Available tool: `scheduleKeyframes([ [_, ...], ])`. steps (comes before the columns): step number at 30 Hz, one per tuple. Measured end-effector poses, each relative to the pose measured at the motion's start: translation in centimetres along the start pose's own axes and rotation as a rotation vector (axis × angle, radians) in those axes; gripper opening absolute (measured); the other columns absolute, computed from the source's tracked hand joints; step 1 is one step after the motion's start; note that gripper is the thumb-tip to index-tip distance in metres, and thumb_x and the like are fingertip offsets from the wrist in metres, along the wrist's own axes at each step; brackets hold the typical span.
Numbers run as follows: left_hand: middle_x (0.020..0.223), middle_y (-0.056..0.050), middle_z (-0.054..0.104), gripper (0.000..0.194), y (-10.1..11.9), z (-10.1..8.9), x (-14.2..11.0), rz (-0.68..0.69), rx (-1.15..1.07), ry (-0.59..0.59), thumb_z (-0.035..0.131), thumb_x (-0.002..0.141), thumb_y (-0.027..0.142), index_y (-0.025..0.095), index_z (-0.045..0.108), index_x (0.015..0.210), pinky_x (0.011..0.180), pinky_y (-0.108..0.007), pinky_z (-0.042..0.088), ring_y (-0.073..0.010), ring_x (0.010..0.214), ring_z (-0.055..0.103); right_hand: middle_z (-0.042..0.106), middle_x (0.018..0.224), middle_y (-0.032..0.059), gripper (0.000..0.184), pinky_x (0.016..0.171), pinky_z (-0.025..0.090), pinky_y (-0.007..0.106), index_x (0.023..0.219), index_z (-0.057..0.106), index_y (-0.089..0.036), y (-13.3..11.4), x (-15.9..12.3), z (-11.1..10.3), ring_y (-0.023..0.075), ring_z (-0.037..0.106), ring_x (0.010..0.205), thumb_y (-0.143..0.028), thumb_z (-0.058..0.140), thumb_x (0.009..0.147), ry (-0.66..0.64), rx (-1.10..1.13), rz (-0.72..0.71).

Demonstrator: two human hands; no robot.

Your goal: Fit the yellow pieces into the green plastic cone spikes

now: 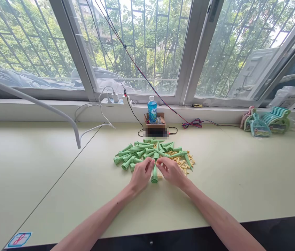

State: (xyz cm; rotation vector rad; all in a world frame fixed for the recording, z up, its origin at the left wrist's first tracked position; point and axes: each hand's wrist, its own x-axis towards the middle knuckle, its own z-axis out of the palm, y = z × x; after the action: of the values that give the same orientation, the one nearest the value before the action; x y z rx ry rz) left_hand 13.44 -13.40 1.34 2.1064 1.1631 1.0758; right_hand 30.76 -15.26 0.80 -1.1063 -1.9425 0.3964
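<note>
My left hand (143, 171) and my right hand (172, 170) meet over the table in front of a pile, both with fingers pinched. Between them a hollow green plastic spike (154, 176) points away from me, its round open end facing me. My left fingertips are against its side. Right beside them, my right fingertips close on something too small to make out. Just beyond lies a heap of similar green spikes (137, 150), with several small pale-yellow plastic pieces (182, 163) at its right. A yellow piece (160, 177) rests next to the spike's open end.
A small cardboard box (161, 118) with a blue bottle (152, 109) stands behind the pile. Coiled cables (193, 123) lie to its right, near pastel plastic tools (267, 122). A white tube (58, 111) reaches over the table's left side. Windows rise behind the sill.
</note>
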Motion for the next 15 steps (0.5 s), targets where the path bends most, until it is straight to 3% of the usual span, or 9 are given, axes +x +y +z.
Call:
scheduleKeyframes([
  [7, 0.054, 0.006, 0.042, 0.033, 0.19, -0.23, 0.05, -0.063, -0.140, -0.026, 0.040, 0.097, 0.041, 0.020, 0.050, 0.075, 0.051, -0.023, 0.028, -0.0104, 0.048, 0.035, 0.066, 0.093, 0.0069, 0.017, 0.057, 0.049, 0.025, 0.101, 0.060, -0.020, -0.27, 0.08, -0.23, 0.0149, 0.059, 0.067, -0.031, 0.048, 0.098, 0.040, 0.098, -0.018],
  [15, 0.053, 0.006, 0.042, 0.035, 0.41, -0.09, 0.05, -0.087, -0.257, -0.047, 0.043, 0.097, 0.042, 0.019, 0.048, 0.071, 0.048, -0.022, 0.027, -0.0092, 0.047, 0.032, 0.064, 0.080, 0.0051, 0.021, 0.057, 0.044, 0.025, 0.092, 0.060, -0.019, -0.12, 0.23, -0.18, 0.0151, 0.056, 0.065, -0.030, 0.044, 0.100, 0.085, 0.078, -0.058],
])
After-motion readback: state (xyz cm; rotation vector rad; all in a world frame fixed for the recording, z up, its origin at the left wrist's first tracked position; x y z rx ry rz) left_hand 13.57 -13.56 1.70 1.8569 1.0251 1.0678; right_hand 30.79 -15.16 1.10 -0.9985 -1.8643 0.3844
